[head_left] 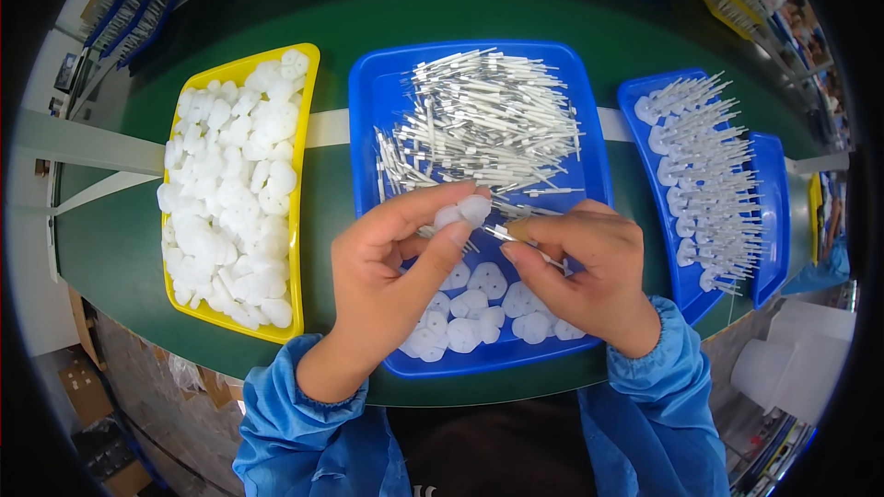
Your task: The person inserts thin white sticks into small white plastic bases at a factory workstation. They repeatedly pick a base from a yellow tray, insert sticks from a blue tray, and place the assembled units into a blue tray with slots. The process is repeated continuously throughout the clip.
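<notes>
Above the blue tray, my left hand pinches a small white plastic disc with rounded lobes between thumb and fingers; a second one seems to overlap it. Close to its right, my right hand grips a thin white-and-metal pin, its tip pointing toward the disc. Whether the two touch, I cannot tell. Behind my hands, a heap of similar pins fills the tray's far part. Several loose white discs lie in the near part, partly covered by my hands.
At the left stands a yellow tray piled with white discs. To the right, another blue tray holds rows of discs with pins standing in them. More loaded trays sit beyond the green table.
</notes>
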The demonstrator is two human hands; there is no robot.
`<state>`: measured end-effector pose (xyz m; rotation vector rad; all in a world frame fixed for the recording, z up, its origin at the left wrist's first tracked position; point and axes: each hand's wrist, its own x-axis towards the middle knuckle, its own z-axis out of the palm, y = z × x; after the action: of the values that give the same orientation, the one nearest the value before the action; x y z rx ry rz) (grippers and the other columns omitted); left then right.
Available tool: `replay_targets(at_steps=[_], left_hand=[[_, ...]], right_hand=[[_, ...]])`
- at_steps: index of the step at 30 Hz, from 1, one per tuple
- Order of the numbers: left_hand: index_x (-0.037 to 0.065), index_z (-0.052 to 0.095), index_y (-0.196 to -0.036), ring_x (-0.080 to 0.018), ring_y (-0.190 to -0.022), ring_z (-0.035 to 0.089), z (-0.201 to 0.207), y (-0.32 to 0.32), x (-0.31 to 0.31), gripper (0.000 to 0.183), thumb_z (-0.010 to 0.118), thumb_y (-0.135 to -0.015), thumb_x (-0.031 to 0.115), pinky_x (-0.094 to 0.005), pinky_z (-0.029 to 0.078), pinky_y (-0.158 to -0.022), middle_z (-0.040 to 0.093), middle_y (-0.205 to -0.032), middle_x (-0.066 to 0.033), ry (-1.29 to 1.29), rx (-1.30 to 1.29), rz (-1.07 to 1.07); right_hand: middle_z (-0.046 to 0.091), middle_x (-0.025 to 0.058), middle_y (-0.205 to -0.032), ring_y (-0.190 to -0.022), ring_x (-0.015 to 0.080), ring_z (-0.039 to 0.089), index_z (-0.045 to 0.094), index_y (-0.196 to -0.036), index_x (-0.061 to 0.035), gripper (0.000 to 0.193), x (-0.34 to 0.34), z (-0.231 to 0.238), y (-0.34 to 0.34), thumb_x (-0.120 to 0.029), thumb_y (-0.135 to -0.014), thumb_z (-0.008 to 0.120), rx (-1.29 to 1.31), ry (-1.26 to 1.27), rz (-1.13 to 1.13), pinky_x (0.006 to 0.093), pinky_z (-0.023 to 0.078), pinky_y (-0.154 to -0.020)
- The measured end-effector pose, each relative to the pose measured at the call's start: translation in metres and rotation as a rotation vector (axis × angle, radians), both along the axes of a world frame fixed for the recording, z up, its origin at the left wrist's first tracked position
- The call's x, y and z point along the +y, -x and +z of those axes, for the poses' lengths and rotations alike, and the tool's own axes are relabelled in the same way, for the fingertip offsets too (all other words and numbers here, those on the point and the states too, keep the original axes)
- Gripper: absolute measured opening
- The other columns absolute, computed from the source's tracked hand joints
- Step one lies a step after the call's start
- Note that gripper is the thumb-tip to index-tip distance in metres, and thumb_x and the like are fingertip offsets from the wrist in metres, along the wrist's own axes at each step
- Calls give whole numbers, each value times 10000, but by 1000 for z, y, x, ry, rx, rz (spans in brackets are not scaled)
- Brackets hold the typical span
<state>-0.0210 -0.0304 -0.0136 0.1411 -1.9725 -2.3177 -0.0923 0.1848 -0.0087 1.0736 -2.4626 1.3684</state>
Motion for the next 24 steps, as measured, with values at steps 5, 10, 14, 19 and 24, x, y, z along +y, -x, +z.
replay_targets(at_steps=[5, 10, 14, 19, 24], left_hand=[[-28, 735, -1412, -197, -1205, 754, -7, 2, -2, 353, 724, -1060, -28, -286, 634, -894, 781, -1383, -204, 189, 125, -2], [40, 817, -1332, -226, -1122, 780, -10, 6, 1, 439, 802, -922, -118, -288, 651, -798, 815, -1312, -173, 476, 250, 20], [40, 826, -1316, -233, -1010, 790, -12, 5, -1, 439, 812, -905, -114, -298, 638, -771, 832, -1247, -165, 509, 253, 21], [43, 829, -1320, -242, -836, 796, -8, 4, 1, 450, 837, -892, -97, -320, 622, -746, 846, -1077, -155, 587, 264, 2], [34, 830, -1323, -251, -775, 794, -7, 2, 4, 476, 855, -867, -102, -336, 609, -720, 826, -925, -147, 736, 342, 41]], right_hand=[[720, 1, -684, -536, 143, 633, 840, -996, -109, 154, 2, 2, -1, -129, -876, 935, -65, -32, -19, 322, 396, -572], [722, 9, -707, -540, 153, 634, 833, -1022, -112, 163, 2, 3, -3, -132, -890, 926, -118, -37, -26, 312, 412, -565], [721, 11, -712, -550, 165, 643, 820, -999, -113, 144, 2, 0, 0, -151, -903, 921, -100, -31, -1, 316, 408, -554], [732, 6, -719, -577, 176, 670, 808, -971, -113, 138, 1, -5, -2, -178, -914, 915, -159, -27, -17, 336, 404, -574], [754, 19, -736, -595, 191, 695, 804, -948, -99, 113, -5, 0, -5, -152, -915, 899, 250, -128, -108, 354, 400, -588]])
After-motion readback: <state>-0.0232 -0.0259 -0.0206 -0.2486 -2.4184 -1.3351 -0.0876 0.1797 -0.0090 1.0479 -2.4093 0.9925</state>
